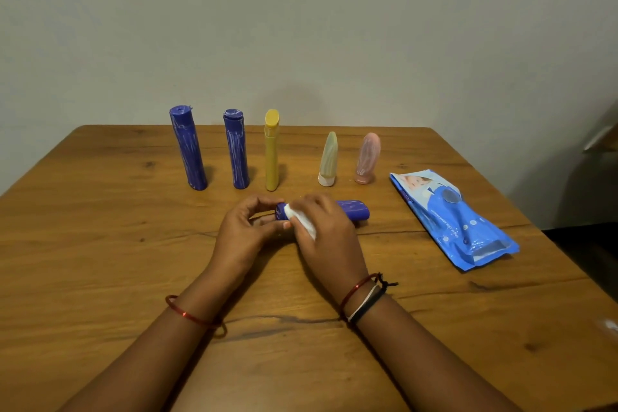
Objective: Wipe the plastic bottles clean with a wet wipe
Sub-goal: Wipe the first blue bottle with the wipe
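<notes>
1. The right hand (326,227) clutches a folded white wet wipe (302,220) against a blue bottle (352,210), likely rubbing its near end.
2. The left hand (245,231) pinches that end, apparently steadying the bottle, which lies sideways just above the tabletop (100,244).
3. Five more bottles stand behind; the wipes pack (454,217) lies right.

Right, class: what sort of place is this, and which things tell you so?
Probably a room at home: a wooden table against a plain wall, with a baby wet wipes pack lying on it.
</notes>
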`<action>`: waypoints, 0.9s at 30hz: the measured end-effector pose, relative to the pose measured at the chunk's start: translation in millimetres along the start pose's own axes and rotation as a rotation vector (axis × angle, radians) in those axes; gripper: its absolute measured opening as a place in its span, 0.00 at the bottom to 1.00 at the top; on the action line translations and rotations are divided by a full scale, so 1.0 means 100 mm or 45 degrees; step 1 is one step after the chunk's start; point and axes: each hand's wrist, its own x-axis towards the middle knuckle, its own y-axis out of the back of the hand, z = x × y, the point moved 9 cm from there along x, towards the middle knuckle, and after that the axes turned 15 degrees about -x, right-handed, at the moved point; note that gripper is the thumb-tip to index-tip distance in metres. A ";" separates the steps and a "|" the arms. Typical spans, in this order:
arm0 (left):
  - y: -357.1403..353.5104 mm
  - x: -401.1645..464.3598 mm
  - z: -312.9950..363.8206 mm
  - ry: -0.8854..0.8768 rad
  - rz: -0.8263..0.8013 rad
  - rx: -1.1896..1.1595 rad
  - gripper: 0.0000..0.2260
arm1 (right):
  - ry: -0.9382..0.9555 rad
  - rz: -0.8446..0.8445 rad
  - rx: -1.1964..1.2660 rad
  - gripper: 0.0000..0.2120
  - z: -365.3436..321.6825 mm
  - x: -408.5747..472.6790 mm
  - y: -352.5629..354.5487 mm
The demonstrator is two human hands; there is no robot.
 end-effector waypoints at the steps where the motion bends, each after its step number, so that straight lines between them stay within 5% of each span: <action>1: 0.00 0.00 0.02 -0.035 0.003 0.039 0.15 | 0.023 -0.004 -0.029 0.12 -0.04 0.00 -0.02; 8: -0.05 -0.01 0.11 -0.112 -0.005 0.185 0.14 | -0.112 0.009 -0.097 0.11 0.23 0.07 0.07; 23: 0.05 0.00 0.05 0.026 0.122 -0.049 0.17 | 0.104 -0.125 -0.045 0.07 0.05 0.02 -0.01; 27: 0.06 0.00 0.05 0.057 0.110 -0.068 0.12 | 0.001 0.099 0.075 0.08 0.18 0.03 0.22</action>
